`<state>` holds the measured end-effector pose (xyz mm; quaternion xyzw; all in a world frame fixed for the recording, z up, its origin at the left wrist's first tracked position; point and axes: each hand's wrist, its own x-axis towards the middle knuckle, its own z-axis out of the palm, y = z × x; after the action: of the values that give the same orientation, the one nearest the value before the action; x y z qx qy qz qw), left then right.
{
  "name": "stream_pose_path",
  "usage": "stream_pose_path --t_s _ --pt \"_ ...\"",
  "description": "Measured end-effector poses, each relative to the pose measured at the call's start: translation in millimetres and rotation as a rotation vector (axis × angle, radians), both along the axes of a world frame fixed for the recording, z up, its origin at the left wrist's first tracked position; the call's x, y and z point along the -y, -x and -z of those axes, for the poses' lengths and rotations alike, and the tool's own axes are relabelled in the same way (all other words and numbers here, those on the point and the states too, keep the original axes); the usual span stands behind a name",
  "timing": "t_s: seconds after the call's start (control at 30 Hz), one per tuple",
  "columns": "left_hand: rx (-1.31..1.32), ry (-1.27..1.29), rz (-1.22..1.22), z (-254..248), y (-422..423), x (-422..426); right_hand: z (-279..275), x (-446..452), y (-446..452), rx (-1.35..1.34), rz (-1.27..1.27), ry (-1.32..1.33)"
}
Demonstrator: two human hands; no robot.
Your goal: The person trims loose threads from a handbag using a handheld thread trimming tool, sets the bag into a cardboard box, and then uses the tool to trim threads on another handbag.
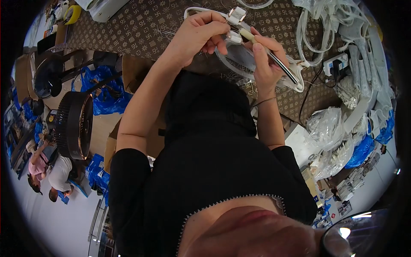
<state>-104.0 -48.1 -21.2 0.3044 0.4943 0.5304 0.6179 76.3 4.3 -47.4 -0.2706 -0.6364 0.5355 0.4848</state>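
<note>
My right hand (269,58) is closed around a slim pen-like tool (280,65) with a black-and-silver shaft and a cream-coloured end pointing up and left. My left hand (199,36) pinches with thumb and forefinger close to that end; what is between the fingertips is too small to make out. Just beyond the fingertips lies a small white plastic piece with a metallic face (236,15). A second white piece (233,37) sits below it, beside the tool's end. White tubing or cable (233,64) loops beneath both hands on the brown patterned tabletop (145,25).
More clear-white tubing (314,34) is heaped at the right, near a white socket block (336,64). Plastic bags (325,126) lie further along. At left are a black fan (75,124), a yellow tape roll (72,14) and blue bags (102,90). Two people (60,171) are in the background.
</note>
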Motion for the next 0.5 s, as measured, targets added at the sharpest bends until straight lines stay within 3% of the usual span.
stream_pose_path --t_s 0.1,0.2,0.27,0.33,0.4,0.5 --pt "-0.074 -0.021 -0.062 -2.0 -1.9 2.6 2.8 0.6 -1.8 -0.105 0.002 0.024" --pt "-0.265 -0.088 -0.165 -6.5 0.1 9.2 6.1 -2.9 -2.5 -0.532 0.033 0.245" --pt "-0.378 -0.129 -0.206 -10.8 8.8 16.0 4.2 -3.2 -2.4 -0.502 0.037 0.243" --pt "-1.075 -0.14 -0.235 -19.5 25.3 24.2 2.7 -2.6 -3.0 -0.47 0.044 0.24" --pt "-1.122 -0.016 -0.417 -35.5 38.4 28.5 2.0 -1.3 -1.5 -0.466 0.049 0.241" --pt "-1.021 -0.113 -0.354 -49.3 32.0 25.7 7.5 -3.3 -1.0 -0.598 0.03 0.25"
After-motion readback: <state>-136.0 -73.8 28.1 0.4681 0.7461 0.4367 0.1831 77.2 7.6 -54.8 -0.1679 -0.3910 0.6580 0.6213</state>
